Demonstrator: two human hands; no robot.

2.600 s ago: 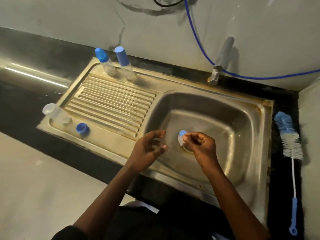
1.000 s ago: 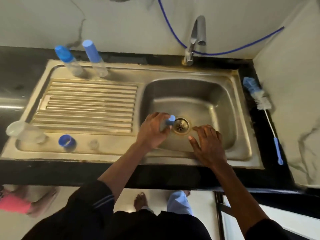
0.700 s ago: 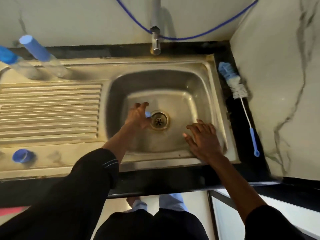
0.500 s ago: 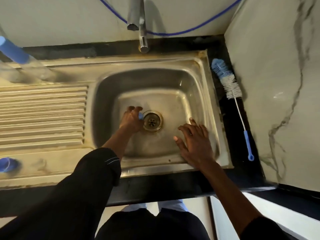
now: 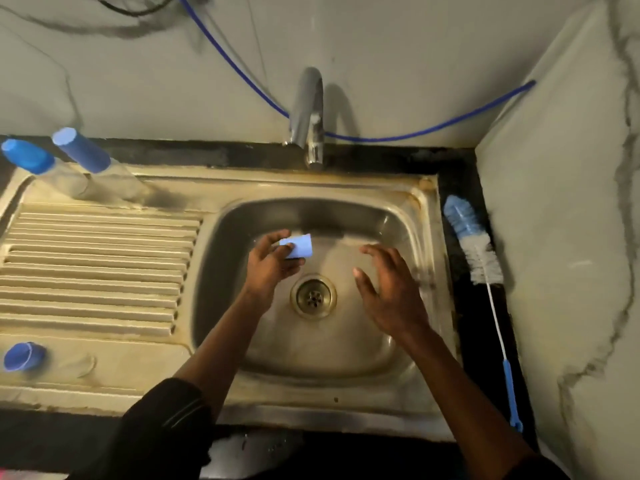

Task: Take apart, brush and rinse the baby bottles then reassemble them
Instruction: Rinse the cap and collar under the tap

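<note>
Both hands sit over the basin [image 5: 311, 355] under the tap [image 5: 308, 109], likely for rinsing: left hand [image 5: 268, 268] pinches a cap [image 5: 297, 247], right hand [image 5: 388, 289] spread, empty

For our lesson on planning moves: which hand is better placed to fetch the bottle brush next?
Right. The right hand is open and empty, over the right side of the sink, nearest the bottle brush lying beside it; the left hand grips a blue cap.
</note>
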